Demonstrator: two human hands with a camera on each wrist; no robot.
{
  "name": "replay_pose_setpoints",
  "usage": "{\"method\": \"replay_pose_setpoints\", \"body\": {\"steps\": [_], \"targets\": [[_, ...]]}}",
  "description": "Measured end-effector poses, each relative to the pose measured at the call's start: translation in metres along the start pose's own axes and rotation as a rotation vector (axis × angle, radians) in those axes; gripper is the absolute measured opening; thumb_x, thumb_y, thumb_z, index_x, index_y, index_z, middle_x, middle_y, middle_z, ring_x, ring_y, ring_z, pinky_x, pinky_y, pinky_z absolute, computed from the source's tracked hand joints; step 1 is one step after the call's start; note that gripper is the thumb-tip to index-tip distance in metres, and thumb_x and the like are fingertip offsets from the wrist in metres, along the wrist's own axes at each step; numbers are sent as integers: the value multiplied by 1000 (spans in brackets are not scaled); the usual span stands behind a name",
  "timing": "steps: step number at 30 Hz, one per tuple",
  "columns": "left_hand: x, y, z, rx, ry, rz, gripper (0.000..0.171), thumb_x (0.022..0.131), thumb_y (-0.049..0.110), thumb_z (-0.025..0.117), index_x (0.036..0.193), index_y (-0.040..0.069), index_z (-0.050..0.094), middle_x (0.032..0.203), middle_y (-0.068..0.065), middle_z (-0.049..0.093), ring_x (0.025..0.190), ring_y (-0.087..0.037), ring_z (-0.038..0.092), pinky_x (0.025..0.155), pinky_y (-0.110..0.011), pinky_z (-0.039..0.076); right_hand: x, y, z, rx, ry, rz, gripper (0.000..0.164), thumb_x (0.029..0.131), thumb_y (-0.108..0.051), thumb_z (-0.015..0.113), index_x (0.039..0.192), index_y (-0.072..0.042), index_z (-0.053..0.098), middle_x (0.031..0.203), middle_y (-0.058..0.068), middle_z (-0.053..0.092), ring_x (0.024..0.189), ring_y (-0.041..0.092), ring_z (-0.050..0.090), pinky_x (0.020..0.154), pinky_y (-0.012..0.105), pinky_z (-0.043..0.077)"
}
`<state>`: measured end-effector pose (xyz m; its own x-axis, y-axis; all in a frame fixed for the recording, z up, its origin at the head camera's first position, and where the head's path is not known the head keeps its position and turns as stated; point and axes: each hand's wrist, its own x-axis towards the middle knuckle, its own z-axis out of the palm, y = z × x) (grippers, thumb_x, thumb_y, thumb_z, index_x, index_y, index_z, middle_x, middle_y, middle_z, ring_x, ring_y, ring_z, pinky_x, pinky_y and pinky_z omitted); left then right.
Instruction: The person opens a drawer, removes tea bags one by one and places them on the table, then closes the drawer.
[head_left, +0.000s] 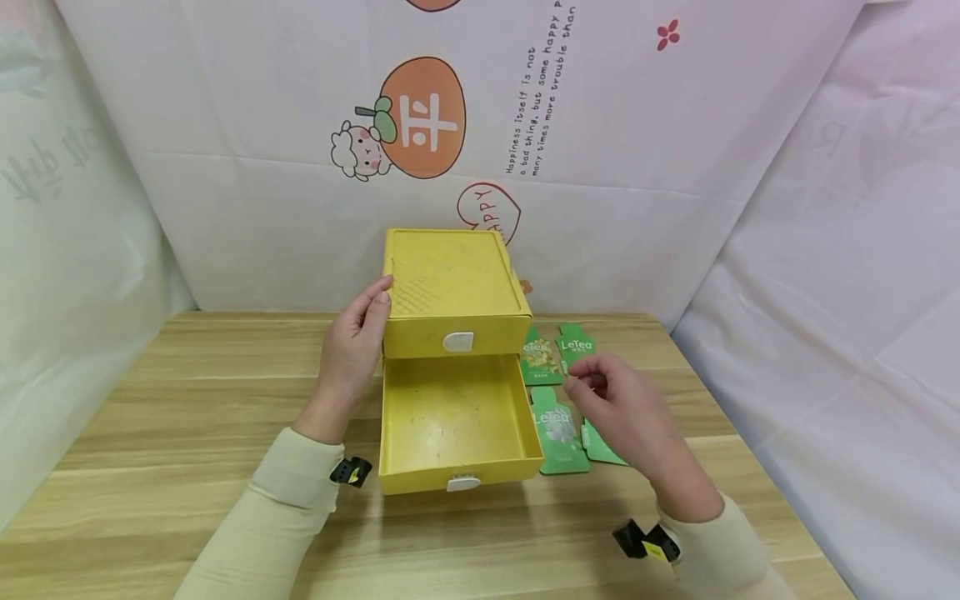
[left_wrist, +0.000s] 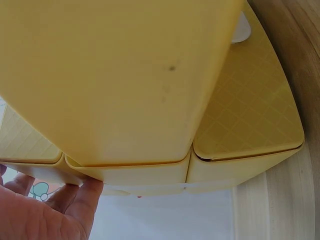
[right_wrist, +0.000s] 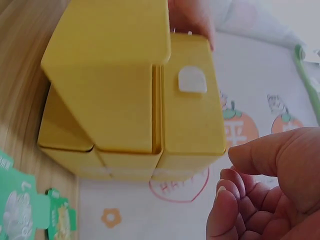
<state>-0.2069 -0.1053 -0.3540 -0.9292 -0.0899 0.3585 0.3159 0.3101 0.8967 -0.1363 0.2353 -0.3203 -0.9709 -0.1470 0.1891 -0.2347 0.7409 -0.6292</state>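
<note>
A yellow drawer unit [head_left: 457, 271] stands on the table, its middle drawer [head_left: 450, 417] pulled out and bare inside. The top drawer [head_left: 420, 337] and, in the left wrist view, the bottom drawer [left_wrist: 250, 100] are closed. My left hand [head_left: 352, 346] rests against the unit's left side near the top, fingers touching the side wall. Beside the pulled-out drawer, my right hand [head_left: 622, 408] hovers over flat green LeTea packets [head_left: 558, 442] with its fingers loosely bent. In the right wrist view, nothing shows between its thumb and fingers.
Several green packets lie right of the unit; one LeTea packet [head_left: 576, 340] is farther back, partly overlapped by my right hand in the head view. A printed white cloth [head_left: 600, 233] hangs behind the wooden table [head_left: 202, 417], with white sheets on both sides.
</note>
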Motion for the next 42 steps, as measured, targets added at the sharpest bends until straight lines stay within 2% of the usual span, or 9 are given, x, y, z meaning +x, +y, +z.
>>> {"method": "replay_pose_setpoints", "body": {"steps": [7,13,27,35,42], "targets": [[0,-1,0,9,5,-4,53,110,56,39,155,29,53,158,6,51,148,-18,45,119,-49,40,-7,-17,7,15,17,-76,13,103,-23,67,111,-13,67,90,-2,65,77,16,60,66,26,52],[0,0,0,11,2,0,52,111,54,40,155,29,53,159,5,51,148,-19,45,119,-49,40,-13,-28,15,28,38,-176,10,100,-16,72,108,-14,68,88,-5,65,75,11,60,65,24,53],[-1,0,0,5,2,-3,54,110,56,39,155,29,53,158,6,51,148,-18,46,118,-49,40,-24,-52,32,13,5,-278,22,93,-17,81,111,-19,69,93,-12,67,74,5,62,65,23,55],[-1,0,0,4,-1,-1,53,110,56,39,155,30,53,159,6,50,148,-18,45,119,-49,40,-32,-60,42,-29,25,-427,26,89,-17,85,110,-18,70,96,-9,67,79,3,62,70,26,59],[-1,1,1,-5,-7,-5,52,111,53,39,155,29,52,160,6,49,149,-19,44,119,-49,39,-37,-61,56,-115,105,-602,28,83,-17,89,104,-16,71,95,-6,68,76,9,64,68,17,54]]}}
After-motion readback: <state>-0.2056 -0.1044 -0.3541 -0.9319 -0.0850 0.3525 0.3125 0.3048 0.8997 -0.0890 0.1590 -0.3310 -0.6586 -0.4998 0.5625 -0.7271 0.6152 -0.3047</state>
